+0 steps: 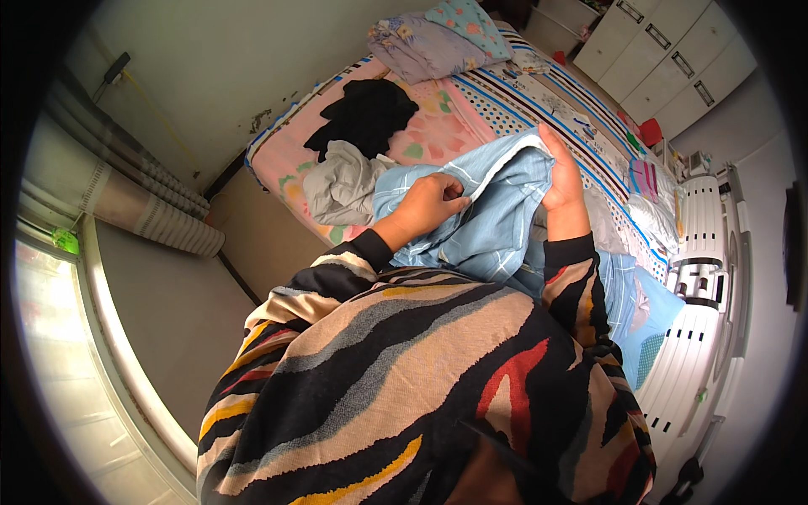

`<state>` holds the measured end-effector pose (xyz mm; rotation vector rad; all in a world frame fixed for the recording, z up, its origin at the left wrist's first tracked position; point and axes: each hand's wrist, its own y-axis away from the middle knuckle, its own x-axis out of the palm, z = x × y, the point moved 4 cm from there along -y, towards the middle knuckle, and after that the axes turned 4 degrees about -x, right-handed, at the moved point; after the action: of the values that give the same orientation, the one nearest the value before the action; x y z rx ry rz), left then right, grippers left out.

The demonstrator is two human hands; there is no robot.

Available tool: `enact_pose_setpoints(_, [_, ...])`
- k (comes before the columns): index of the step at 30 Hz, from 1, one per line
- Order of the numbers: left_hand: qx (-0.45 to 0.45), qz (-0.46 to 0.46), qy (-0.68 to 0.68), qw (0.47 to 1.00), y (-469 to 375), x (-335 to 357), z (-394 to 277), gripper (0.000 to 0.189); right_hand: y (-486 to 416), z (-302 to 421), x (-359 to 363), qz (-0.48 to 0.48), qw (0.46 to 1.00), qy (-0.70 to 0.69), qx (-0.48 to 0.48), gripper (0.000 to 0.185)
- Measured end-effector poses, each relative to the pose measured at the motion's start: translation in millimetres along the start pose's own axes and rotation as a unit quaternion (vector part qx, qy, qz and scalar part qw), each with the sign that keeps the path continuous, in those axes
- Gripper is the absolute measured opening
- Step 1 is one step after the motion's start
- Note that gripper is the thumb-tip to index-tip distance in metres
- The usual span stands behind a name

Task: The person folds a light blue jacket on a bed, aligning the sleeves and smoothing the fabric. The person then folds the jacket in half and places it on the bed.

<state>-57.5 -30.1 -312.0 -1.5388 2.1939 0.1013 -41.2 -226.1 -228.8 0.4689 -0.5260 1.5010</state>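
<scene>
A light blue cloth with white lines [467, 233] is spread between my hands, just in front of my body. My left hand [431, 203] grips its edge near the middle with fingers curled. My right hand [564, 170] holds the raised right end, where a white seam runs along the edge. Beside the cloth on the left lies a crumpled light grey cloth [344, 183]. Beyond that a bunched black garment [366, 117] rests on the pink floral blanket [429, 136].
The bed carries a striped and dotted sheet [505, 110] and folded quilts [423, 47] at its far end. More blue fabric [650, 303] hangs at the right by a white radiator-like unit [678, 353]. A curtain [158, 221] and window stand at left, drawers [663, 57] at far right.
</scene>
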Motion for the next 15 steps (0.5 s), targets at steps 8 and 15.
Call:
enact_pose_setpoints(8, [0.031,-0.018,-0.042,0.998,-7,11,12,0.016,-2,3,9,0.019,0.998,-0.048,0.027,0.012])
enact_pose_setpoints(15, [-0.095,0.041,0.270,0.957,-26,13,45,0.005,-5,21,-4,0.050,0.994,-0.089,0.034,0.019])
